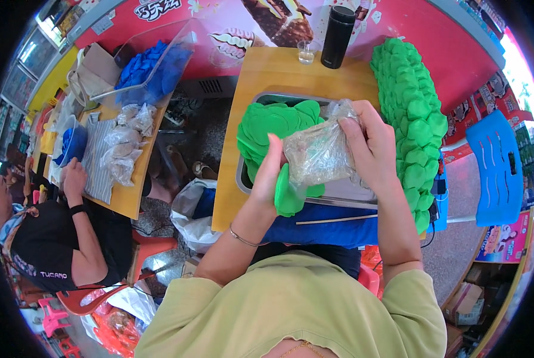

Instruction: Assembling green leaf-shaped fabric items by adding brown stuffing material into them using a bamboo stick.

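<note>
A clear plastic bag (319,154) with pale brownish contents is held up between my two hands, above the metal tray. From its right side, the fingers of my right hand (374,146) close round the bag near its gathered top. My left hand (268,176) meets the bag's left end, thumb up, and holds a green rounded flat piece (288,194) against the palm; its other fingers are mostly hidden. Under and behind the bag lies the tray (350,194), with a pile of similar green pieces (276,128) at its left.
A long heap of green pieces (407,119) runs along the table's right edge. At the back stand a black bottle (337,37) and a clear cup (306,53). A thin wooden stick (335,219) lies in front. At left, a co-worker (58,238) sits at another table with wrapped bags (124,143).
</note>
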A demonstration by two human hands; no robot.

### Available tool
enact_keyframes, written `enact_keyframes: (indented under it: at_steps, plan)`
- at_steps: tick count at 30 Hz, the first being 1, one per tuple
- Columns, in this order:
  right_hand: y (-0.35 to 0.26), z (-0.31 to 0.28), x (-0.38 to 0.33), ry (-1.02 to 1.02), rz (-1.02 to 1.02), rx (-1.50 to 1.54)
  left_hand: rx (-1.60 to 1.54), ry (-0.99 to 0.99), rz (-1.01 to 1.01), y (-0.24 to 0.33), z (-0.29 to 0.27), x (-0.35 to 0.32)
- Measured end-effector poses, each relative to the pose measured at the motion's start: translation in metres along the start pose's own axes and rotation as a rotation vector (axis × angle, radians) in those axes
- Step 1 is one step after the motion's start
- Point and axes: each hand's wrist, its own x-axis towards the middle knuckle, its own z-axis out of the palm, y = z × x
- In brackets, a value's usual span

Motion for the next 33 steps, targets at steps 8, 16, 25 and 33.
enact_keyframes:
  at_steps: [8,16,25,33]
  plan:
    - [0.006,-0.013,0.001,-0.101,-0.157,0.064,0.454,-0.076,0.367,-0.009,-0.011,-0.012]
    - [0.001,-0.009,-0.001,-0.042,-0.134,-0.02,0.179,-0.01,0.098,-0.006,0.001,-0.006]
    - [0.049,0.0,-0.022,-0.067,0.237,0.231,0.29,-0.093,-0.23,-0.033,-0.02,-0.014]
    - [0.073,-0.004,-0.074,-0.073,0.478,0.06,0.36,-0.021,-0.38,-0.032,-0.03,-0.005]
